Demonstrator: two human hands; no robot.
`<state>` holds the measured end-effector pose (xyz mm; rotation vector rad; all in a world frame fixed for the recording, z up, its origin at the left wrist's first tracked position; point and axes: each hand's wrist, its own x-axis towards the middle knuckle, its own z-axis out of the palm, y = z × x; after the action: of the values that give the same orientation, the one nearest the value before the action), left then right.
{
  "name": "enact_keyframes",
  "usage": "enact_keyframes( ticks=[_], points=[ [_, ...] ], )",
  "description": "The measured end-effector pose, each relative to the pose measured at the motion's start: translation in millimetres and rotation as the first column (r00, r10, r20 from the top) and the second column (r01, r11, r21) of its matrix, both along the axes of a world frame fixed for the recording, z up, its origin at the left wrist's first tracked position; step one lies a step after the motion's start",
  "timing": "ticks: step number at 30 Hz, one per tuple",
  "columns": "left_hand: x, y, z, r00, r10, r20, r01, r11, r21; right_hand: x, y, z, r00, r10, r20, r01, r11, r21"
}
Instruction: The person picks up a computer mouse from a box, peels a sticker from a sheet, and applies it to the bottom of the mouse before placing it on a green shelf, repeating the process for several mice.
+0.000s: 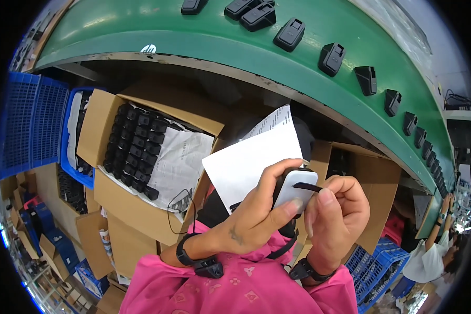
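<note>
My left hand point(264, 212) grips a small black device with a flat pale-grey face point(286, 194), thumb pressed on its lower part. My right hand point(340, 209) pinches the end of a thin black strip point(306, 186) between thumb and forefinger. The strip lies across the pale face; whether it is stuck to it I cannot tell. Behind the device, white paper sheets point(246, 162) with rows of print rest over my lap. A black band with a small box circles each wrist.
Black housings point(331, 58) stand in a row on the green conveyor belt point(209, 31) ahead. An open cardboard box point(136, 191) at left holds several rows of black parts. Another carton point(377, 183) and a blue crate point(377, 269) are at right. A co-worker point(429, 256) reaches to the belt far right.
</note>
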<state>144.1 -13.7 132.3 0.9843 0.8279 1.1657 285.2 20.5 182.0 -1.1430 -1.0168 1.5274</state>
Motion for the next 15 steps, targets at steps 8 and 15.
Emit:
enact_keyframes(
  ticks=[8, 15],
  points=[
    [4.2, -6.3, 6.8, 0.998, 0.024, -0.056, -0.024, 1.0, 0.006, 3.4, -4.0, -1.7, 0.999, -0.04, -0.037, 0.039, 0.999, -0.027],
    [3.5, -5.6, 11.1, 0.996, 0.004, -0.089, -0.003, 1.0, 0.016, 4.7, -4.5, -1.9, 0.999, -0.022, -0.034, 0.021, 1.0, -0.021]
  ],
)
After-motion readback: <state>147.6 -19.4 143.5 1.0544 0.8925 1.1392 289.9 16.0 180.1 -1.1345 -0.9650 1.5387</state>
